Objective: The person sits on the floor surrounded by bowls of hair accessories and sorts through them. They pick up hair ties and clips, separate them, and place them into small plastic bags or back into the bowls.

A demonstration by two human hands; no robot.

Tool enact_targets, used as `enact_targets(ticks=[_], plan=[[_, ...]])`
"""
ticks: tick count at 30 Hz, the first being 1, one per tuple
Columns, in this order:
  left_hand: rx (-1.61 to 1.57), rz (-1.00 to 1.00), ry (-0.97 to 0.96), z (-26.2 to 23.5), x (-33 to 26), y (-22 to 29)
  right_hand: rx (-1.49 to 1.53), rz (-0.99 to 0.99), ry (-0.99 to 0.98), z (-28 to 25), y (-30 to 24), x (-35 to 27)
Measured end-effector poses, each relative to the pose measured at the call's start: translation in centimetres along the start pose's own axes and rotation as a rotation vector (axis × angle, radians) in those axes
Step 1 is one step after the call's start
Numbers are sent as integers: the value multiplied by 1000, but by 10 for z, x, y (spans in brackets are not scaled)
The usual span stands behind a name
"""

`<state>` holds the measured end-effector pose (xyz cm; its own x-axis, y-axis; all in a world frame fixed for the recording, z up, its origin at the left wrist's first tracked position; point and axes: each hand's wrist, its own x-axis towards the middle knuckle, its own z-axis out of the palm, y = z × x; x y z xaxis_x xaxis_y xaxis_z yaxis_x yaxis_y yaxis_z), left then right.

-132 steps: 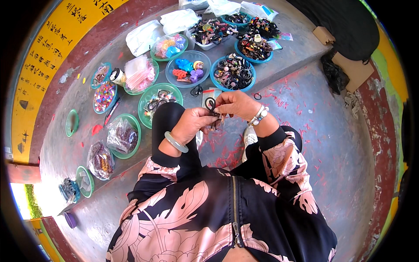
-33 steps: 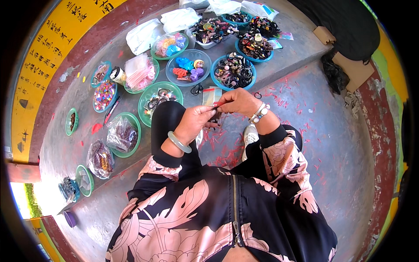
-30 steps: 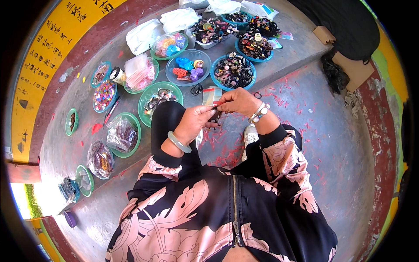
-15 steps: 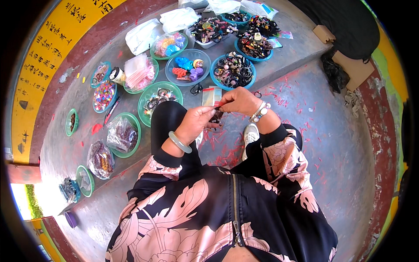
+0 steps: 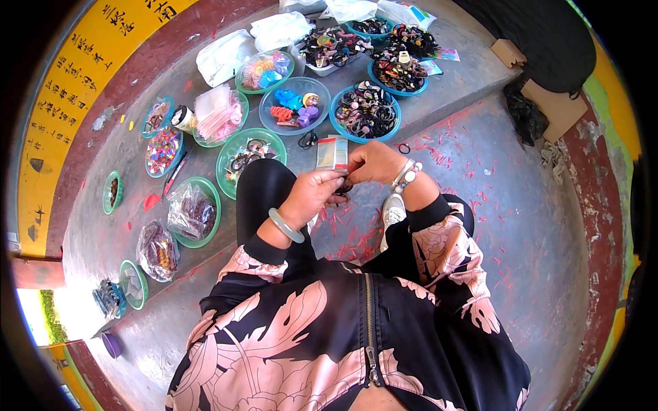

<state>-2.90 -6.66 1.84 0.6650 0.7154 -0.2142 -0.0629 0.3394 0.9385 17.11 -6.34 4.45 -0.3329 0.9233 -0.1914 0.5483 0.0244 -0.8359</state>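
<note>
My left hand (image 5: 314, 194) and my right hand (image 5: 373, 163) meet in front of me above my raised knee. Between their fingertips they pinch a small dark hair tie (image 5: 344, 185); most of it is hidden by the fingers. A green bangle sits on my left wrist, a beaded bracelet on my right. Just beyond the hands a small striped card (image 5: 332, 152) lies on the concrete step. The nearest bowls are a green one (image 5: 228, 150) with dark hair ties and a blue one (image 5: 337, 120) with dark bands.
Several green and blue bowls of colourful hair accessories spread over the grey step (image 5: 110, 233), with clear bags (image 5: 189, 212) and white bags (image 5: 225, 55) among them. Red scraps litter the lower floor (image 5: 480, 171). Cardboard pieces and a black bag (image 5: 524, 113) lie at the right.
Both hands stayed together near my knee, working the small dark piece. The view shifted slightly; the bowls have not moved.
</note>
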Motion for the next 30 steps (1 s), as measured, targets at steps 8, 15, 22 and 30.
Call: enact_targets(ticks=[8,15,22,30], plan=[[38,-53,73,0,1,-2,-132,-106,-17,11,2,2],[-219,70,323,-5,-2,10,634,-8,126,5,-15,-1],[-374,201,450,2,0,20,808,-129,138,34,-13,10],[-333,251,446,13,1,24,788,69,379,36,-17,6]])
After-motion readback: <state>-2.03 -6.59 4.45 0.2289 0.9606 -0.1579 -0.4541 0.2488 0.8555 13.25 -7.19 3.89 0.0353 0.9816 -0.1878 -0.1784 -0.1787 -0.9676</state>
